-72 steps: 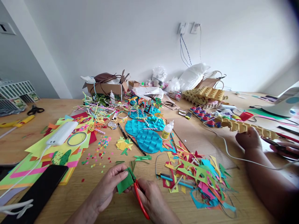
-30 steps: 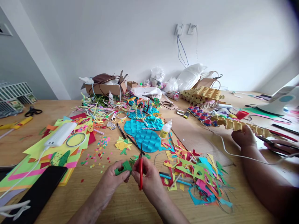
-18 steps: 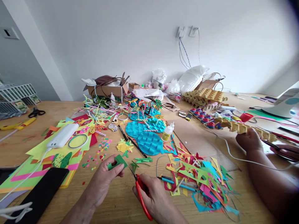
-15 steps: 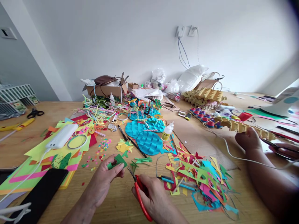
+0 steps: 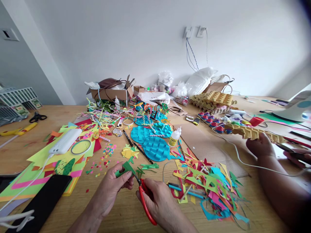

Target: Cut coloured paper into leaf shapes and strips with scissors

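Pinched between the thumb and fingers of my left hand [image 5: 116,183] is a piece of green paper [image 5: 128,167]. My right hand [image 5: 157,197] is closed round the red handles of a pair of scissors [image 5: 145,207]. The scissor blades meet the right edge of the green paper. Just beyond lie narrow green paper strips [image 5: 149,166] and a yellow paper fish [image 5: 129,152]. Farther back are blue textured paper shapes [image 5: 155,148] with a glue bottle [image 5: 174,137] beside them.
A heap of colourful paper scraps [image 5: 209,187] lies to the right. On the left are stacked coloured sheets [image 5: 29,176], a white power bank [image 5: 65,141] and a black phone [image 5: 42,204]. At far right, another person's hand [image 5: 261,147] holds an egg carton strip [image 5: 252,132].
The scissors have moved up to the green paper, and their blades now touch its edge. The other person's hands have shifted slightly at the egg carton.
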A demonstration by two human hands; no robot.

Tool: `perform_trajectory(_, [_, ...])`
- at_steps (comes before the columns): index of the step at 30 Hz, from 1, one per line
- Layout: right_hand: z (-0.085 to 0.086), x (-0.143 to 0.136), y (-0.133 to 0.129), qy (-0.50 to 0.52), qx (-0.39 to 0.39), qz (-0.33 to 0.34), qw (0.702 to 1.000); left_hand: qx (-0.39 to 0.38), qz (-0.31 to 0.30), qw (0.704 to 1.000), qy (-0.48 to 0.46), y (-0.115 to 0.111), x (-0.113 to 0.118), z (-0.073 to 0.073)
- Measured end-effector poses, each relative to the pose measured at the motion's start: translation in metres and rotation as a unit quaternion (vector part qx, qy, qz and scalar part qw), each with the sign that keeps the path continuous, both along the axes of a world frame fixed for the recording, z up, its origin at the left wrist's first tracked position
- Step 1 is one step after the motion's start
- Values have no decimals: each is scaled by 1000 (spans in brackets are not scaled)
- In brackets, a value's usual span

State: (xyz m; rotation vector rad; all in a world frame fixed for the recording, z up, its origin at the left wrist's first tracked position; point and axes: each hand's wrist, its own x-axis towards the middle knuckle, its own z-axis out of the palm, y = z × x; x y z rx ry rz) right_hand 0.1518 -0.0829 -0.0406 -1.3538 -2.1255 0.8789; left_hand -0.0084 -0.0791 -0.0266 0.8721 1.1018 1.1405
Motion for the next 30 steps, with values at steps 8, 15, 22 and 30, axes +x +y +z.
perform_trajectory(8, [1,0,1,-9,-8,-1,1000,9,-13,1000,-22,1,1,-3])
perform_trajectory(15, [2,0,1,-8,-11,2,1000,10,-19,999,-34,1,2,-3])
perform_trajectory(22, [-6,0,1,-13,-7,-2,1000,9,-23,999,-40,2,3,-4])
perform_trajectory(30, [-14,2,2,-35,-5,-6,999,10,-39,999,-32,2,1,-6])
